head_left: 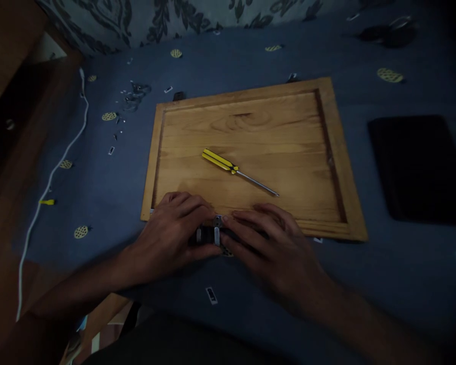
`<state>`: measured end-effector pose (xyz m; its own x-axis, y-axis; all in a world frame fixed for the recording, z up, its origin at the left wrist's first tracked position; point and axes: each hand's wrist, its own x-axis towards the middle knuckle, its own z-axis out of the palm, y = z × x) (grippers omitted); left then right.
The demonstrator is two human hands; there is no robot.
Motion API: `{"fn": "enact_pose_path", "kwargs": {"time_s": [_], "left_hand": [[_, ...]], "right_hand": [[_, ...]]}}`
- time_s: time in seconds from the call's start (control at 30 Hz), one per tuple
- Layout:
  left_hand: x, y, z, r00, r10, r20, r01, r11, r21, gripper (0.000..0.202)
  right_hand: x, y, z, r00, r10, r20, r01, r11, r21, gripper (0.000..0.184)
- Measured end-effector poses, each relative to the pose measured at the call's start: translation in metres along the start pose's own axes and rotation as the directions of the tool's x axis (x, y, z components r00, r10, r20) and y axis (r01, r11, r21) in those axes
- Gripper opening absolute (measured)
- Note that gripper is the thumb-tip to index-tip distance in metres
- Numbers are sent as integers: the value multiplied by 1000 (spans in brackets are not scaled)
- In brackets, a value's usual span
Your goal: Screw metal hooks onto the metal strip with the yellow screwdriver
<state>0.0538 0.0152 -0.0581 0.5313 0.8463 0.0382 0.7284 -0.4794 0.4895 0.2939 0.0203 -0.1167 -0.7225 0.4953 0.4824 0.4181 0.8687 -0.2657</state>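
Observation:
A framed wooden panel [243,126] lies flat on the blue patterned cloth. At its near edge, my left hand [177,223] and my right hand [275,235] close in from either side on a small black fitting with metal parts [209,235]. The fingers of both hands curl round it and rest on the panel's near rail, hiding most of the piece. I cannot make out its exact kind. On the panel, just beyond my hands, lies a screwdriver [237,171] with a yellow and black handle, its tip pointing right towards me.
Small screws and metal bits [135,96] are scattered at the far left. A white cable [57,162] runs down the left side, with a small yellow piece [47,202] beside it. At right lies a dark flat object [418,167]; another dark item [391,33] is farther back.

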Motion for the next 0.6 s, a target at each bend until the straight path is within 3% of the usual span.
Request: {"fn": "enact_pose_path", "kwargs": {"time_s": [0.07, 0.17, 0.3, 0.47, 0.6], "left_hand": [[-1, -1, -3, 999, -14, 29, 15, 1000, -21, 39], [-4, -7, -6, 998, -54, -13, 53, 993, -110, 52], [-7, -16, -11, 993, -107, -44, 97, 977, -191, 49], [-6, -16, -14, 995, -95, 37, 100, 984, -145, 46], [-6, -11, -10, 997, -77, 21, 78, 995, -60, 48]], "right_hand": [[1, 0, 0, 1000, 3, 2, -3, 1000, 12, 26], [4, 2, -3, 1000, -17, 9, 17, 1000, 14, 23], [7, 2, -6, 999, -46, 14, 47, 998, -36, 23], [10, -1, -6, 1000, -30, 1, 30, 997, -71, 31], [10, -2, -6, 1000, -29, 4, 29, 998, -57, 30]]}}
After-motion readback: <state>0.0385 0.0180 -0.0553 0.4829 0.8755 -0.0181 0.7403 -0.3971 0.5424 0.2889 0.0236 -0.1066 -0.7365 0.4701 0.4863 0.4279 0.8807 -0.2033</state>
